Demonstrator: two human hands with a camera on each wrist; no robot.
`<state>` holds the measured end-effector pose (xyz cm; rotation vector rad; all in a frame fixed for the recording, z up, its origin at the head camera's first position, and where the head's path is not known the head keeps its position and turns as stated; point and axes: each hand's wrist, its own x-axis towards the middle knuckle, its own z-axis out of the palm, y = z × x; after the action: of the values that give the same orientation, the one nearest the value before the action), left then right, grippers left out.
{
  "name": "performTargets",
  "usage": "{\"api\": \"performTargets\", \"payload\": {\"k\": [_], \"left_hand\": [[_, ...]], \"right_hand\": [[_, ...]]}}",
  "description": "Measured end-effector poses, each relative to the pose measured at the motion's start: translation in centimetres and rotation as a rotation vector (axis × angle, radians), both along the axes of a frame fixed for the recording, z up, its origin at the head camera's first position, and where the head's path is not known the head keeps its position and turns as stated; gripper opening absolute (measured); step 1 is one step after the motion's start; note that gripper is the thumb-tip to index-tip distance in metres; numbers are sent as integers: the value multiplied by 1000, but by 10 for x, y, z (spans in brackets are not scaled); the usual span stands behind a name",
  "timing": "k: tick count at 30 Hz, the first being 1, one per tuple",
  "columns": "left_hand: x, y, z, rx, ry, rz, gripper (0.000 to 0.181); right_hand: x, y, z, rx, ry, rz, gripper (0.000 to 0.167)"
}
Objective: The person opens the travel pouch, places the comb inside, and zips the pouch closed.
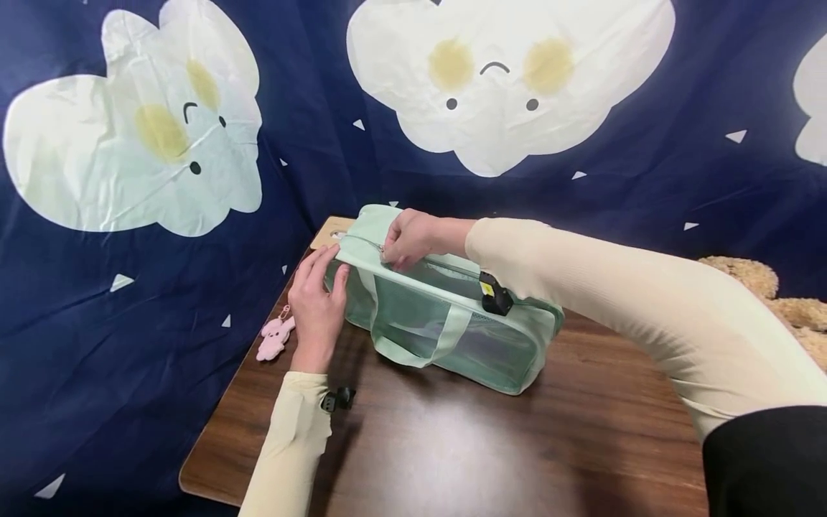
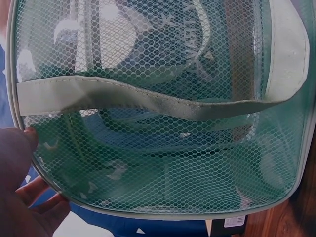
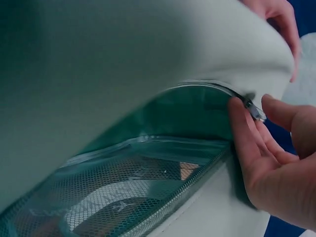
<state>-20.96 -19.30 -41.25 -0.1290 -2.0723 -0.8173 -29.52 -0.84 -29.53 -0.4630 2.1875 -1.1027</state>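
Observation:
A mint-green bag with clear mesh sides and pale strap handles stands on the table. Near the left end of its top, my right hand pinches the zipper pull between thumb and fingers. The zipper is parted behind the pull, and the right wrist view looks into the bag's green inside. My left hand rests against the bag's left end, fingers extended, fingertips on its edge. In the left wrist view those fingertips touch the piped rim beside the mesh panel. One strap handle crosses that panel.
A pink plush keychain lies on the brown wooden table, left of my left hand. A tan fluffy thing is partly hidden behind my right arm. Dark blue cloth with cloud faces hangs behind.

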Motion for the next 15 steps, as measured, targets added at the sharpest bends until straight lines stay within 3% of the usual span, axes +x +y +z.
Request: {"api": "performTargets", "payload": {"k": [6, 12, 15], "left_hand": [[3, -2, -3, -5, 11, -9, 33], [2, -1, 0, -15, 18, -4, 33], [2, -2, 1, -13, 32, -1, 33]], "right_hand": [[7, -3, -1, -6, 64, -100, 17], [7, -4, -2, 95, 189, -71, 22], [7, -6, -2, 86, 224, -77, 22]]}}
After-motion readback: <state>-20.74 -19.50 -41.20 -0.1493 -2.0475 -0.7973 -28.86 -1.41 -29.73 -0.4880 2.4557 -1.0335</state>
